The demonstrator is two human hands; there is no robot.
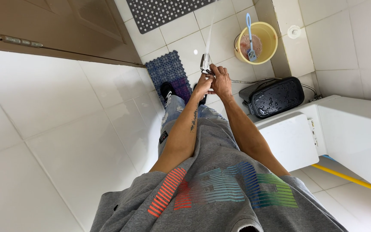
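Note:
Both my hands are held together in front of me around a small chrome spray nozzle [205, 63]. My left hand [202, 86], on a tattooed forearm, grips it from the left. My right hand [222, 82] closes over it from the right. A thin jet of water [209, 32] shoots from the nozzle away from me across the white tiled floor [82, 141]. A thin hose [254, 80] runs from my hands toward the wall on the right.
A yellow bucket [270, 43] holds a blue brush [250, 36]. A wet black toilet seat lid [278, 96] and the white toilet body [290, 139] are on the right. A blue mat [166, 71], a grey perforated mat [159, 13] and a brown door [65, 30] lie ahead.

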